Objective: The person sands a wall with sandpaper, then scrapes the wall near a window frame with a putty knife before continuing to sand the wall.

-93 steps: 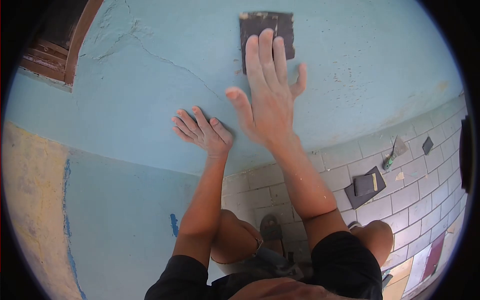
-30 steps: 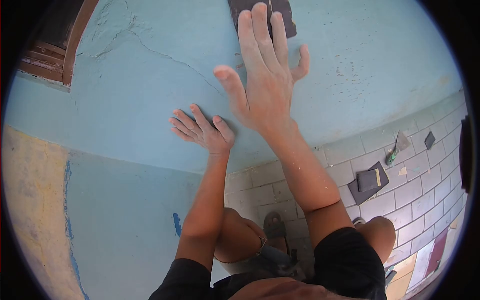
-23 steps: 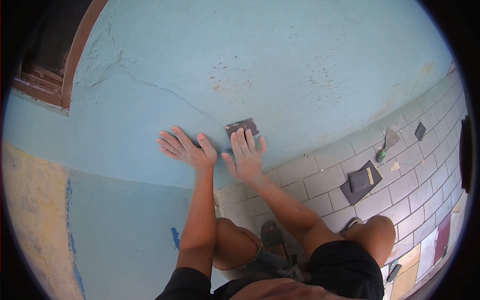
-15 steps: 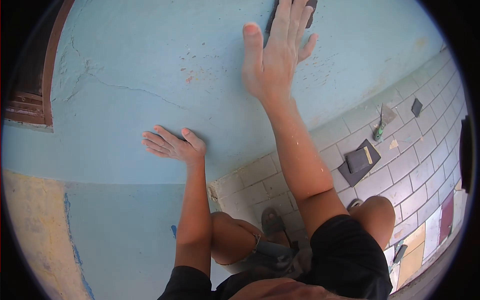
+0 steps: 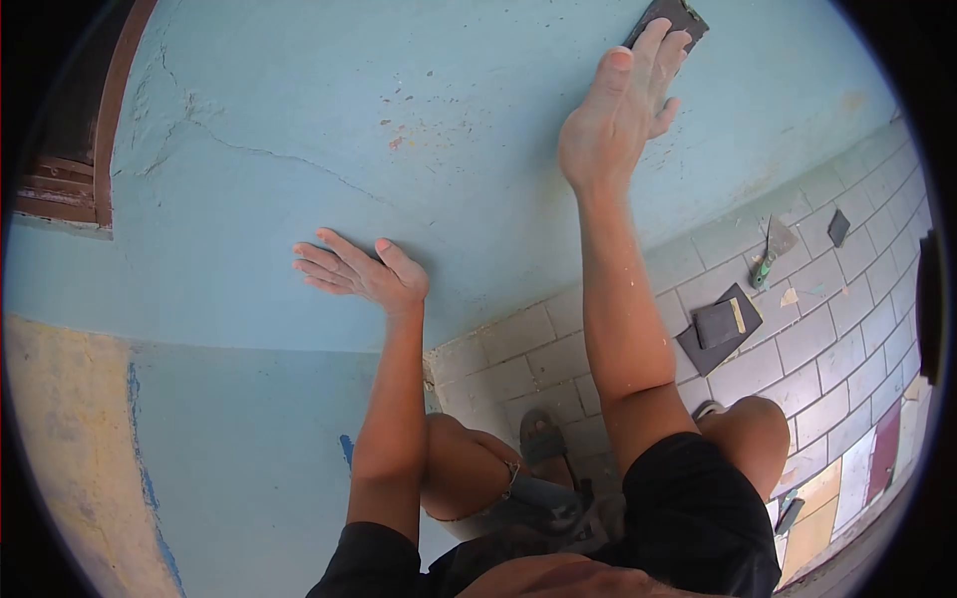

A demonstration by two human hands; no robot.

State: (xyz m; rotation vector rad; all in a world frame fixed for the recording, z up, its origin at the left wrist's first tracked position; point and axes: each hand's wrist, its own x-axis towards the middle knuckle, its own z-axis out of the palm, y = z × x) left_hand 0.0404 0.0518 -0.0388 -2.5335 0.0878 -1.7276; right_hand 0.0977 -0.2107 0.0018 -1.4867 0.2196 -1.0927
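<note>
My right hand (image 5: 616, 125) presses a dark piece of sandpaper (image 5: 686, 16) against the light blue wall (image 5: 498, 130) at the upper right. Its fingers are stretched out over the sheet, and pale dust coats the skin. Part of the sandpaper is hidden beneath the fingers. Lower and to the left, my left hand (image 5: 367, 275) rests on the same wall with fingers spread, holding nothing. Between the two hands and higher up is a patch of chipped paint (image 5: 404, 125). A thin crack (image 5: 269, 154) runs across the wall above my left hand.
On the tiled floor (image 5: 797, 339) at the right lie dark sandpaper sheets (image 5: 720, 327), a green-handled putty knife (image 5: 766, 264) and a small dark piece (image 5: 838, 227). A brown window frame (image 5: 103, 149) stands at the upper left. My sandalled foot (image 5: 543, 439) is below.
My right hand has slid rightward along the wall with the sandpaper, showing more of the sheet. My left hand stays spread on the wall; the view has shifted slightly.
</note>
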